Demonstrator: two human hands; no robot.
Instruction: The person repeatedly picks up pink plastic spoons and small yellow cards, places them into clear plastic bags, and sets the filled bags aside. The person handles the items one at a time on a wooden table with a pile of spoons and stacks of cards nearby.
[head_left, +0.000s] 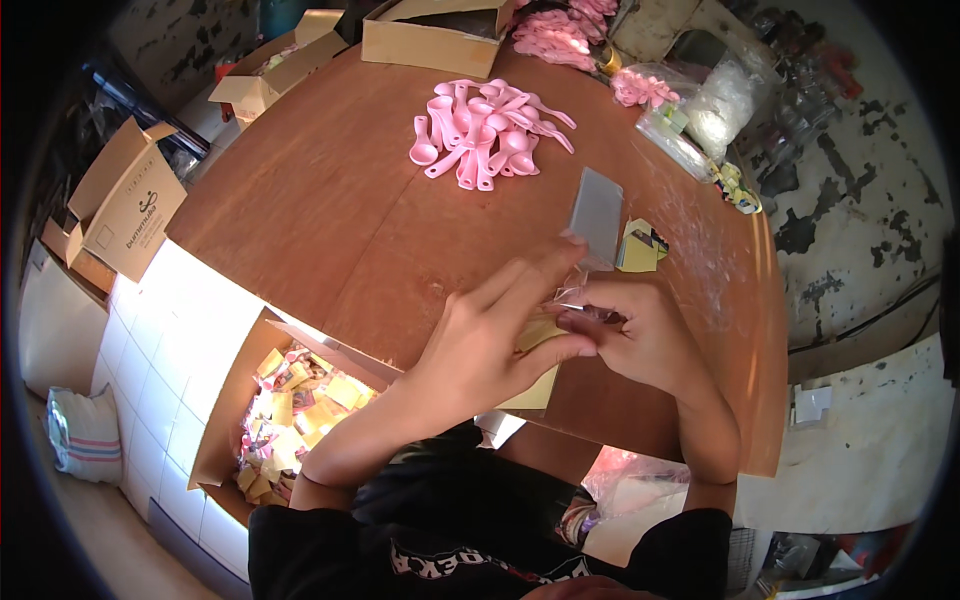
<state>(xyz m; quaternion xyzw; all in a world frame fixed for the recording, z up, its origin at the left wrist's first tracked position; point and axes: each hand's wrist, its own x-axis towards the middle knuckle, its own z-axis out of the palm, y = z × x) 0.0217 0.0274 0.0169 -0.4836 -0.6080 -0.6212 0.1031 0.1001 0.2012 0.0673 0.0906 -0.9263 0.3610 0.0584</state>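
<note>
Over the near side of the brown table, both hands meet around a small clear plastic bag [571, 291]. My right hand [640, 325] is closed, pinching the bag between thumb and fingers. My left hand [485, 325] has its fingers stretched out and its thumb apart, touching beside the right fingertips. A yellow card [533, 393] shows below the left hand, partly covered by it. Just beyond the fingers lies a stack of clear plastic bags [598, 208]. To its right sits a small pile of yellow cards [638, 248].
Pink spoons [487, 132] are heaped at the table's far middle. An open carton [225, 455] of yellow-carded packets stands at the near left. More cardboard boxes [432, 38] stand behind and left. Plastic-wrapped goods [722, 108] line the far right edge by the wall.
</note>
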